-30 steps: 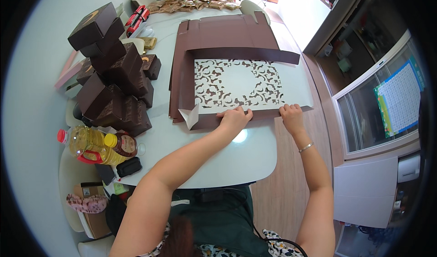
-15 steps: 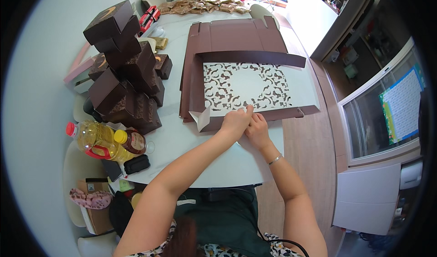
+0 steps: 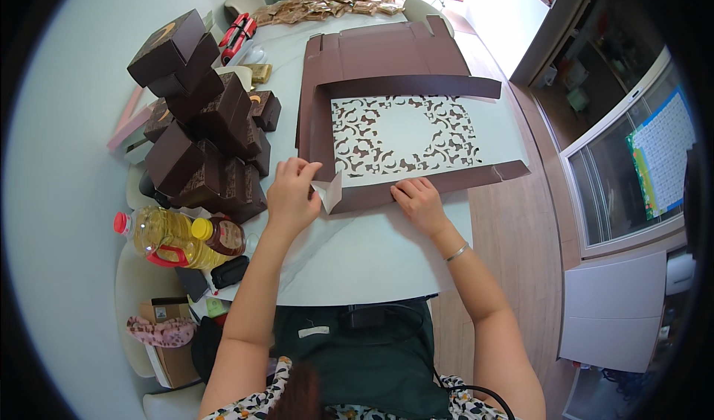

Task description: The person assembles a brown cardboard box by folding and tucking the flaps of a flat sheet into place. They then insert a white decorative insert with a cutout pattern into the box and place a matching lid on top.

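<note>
A partly folded brown cardboard box [image 3: 416, 86] lies on the white table, its side walls raised and its right end still flat. White lining with a brown scroll pattern [image 3: 355, 163] covers its inner base, around a plain middle. My left hand [image 3: 292, 197] is at the near left corner, thumb and fingers bent around the edge beside a pale corner flap [image 3: 329, 191]. My right hand [image 3: 419, 203] grips the near wall [image 3: 465, 178] around its middle, fingers curled over the top edge. Beneath and behind the box lie more flat brown cardboard sheets [image 3: 387, 48].
Small brown boxes [image 3: 223, 107] rise in a stack at the left. Nearer stand an oil bottle [image 3: 167, 234] and a yellow-capped jar [image 3: 225, 235], with a black case [image 3: 230, 272] beside them. Wrapped packets [image 3: 320, 7] heap at the far end. The table's right edge is close by.
My left hand has moved left from the middle of the near wall to the near left corner. My right hand stays on the near wall, which stands straighter along its right part.
</note>
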`<state>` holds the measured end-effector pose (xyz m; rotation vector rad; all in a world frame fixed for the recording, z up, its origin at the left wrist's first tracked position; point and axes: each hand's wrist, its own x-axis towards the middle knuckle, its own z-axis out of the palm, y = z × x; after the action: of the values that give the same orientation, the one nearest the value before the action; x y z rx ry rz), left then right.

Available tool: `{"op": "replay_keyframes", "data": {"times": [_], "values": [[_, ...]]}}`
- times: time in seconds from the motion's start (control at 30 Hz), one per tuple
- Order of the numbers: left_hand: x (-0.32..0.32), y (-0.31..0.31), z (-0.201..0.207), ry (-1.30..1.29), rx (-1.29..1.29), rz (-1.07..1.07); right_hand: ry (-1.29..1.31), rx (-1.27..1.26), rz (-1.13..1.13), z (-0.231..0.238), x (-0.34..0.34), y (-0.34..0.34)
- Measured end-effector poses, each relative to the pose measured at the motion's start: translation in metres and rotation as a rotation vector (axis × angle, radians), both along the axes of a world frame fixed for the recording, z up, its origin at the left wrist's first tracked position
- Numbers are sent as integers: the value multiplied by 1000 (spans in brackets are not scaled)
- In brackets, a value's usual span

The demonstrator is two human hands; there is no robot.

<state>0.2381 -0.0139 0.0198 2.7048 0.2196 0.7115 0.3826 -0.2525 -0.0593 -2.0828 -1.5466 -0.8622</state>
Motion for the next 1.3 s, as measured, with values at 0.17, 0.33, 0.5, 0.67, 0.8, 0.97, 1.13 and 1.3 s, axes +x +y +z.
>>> {"op": "replay_keyframes", "data": {"times": [0.17,0.33,0.5,0.67,0.8,0.97,1.13,1.3], "values": [[34,-3,0,128,232,-177,59,-41,-9,-3,-3,0],[37,5,9,326,126,-300,113,-94,-15,-2,1,-3],[-10,-15,23,149,-108,-315,146,-121,-38,-2,2,-3],[-7,-28,-5,-3,13,-221,119,-124,-8,5,5,0],[8,-29,-13,-91,80,-210,82,-124,15,14,4,3],[11,-16,-5,-13,43,-305,78,-165,-18,11,3,0],[13,11,-3,55,-227,-142,120,-155,-36,5,1,-1],[41,33,1,121,204,-366,124,-196,-36,8,2,0]]}}
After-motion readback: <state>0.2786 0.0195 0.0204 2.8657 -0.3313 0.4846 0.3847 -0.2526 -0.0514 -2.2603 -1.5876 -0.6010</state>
